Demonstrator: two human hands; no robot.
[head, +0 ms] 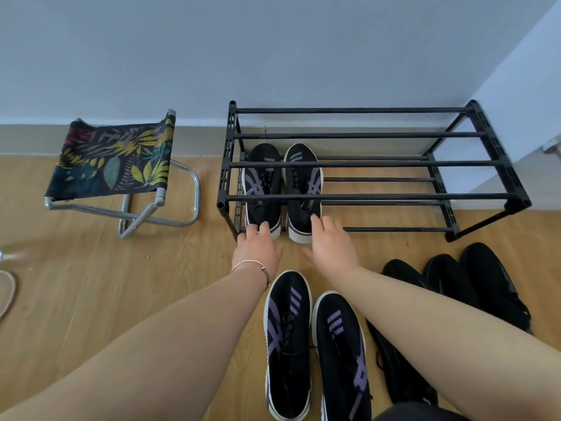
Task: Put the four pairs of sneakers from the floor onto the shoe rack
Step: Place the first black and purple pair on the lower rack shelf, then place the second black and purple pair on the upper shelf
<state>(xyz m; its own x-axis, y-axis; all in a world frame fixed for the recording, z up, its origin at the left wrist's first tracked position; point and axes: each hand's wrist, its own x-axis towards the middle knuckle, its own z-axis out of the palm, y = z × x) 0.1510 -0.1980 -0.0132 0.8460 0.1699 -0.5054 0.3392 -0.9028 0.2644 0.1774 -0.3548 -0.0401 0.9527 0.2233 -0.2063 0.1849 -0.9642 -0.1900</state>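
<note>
The left hand's fingers [253,230] are lying loosely spread, their tips resting on the heel of the left shoe [263,189] of a black pair with purple stripes; they are touching it, not pinching it. The right hand's fingers [318,224] are likewise spread and resting on the heel of that pair's right shoe [303,189]. The left hand [256,252] is wearing a thin bracelet [252,264] at the wrist, and the right hand [332,247] is reaching in beside it.

Both shoes are sitting side by side on the lower shelf of the black shoe rack [373,164], at its left end, toes pointing to the wall. The upper shelf is standing bare.

On the floor [91,284] in front of the rack, a second purple-striped pair [315,344] is lying between the forearms. Right of it, black sneakers [473,281] are crowding together, partly hidden by the right arm. Left of the rack, a folding stool [115,165] with a leaf-print seat is standing.
</note>
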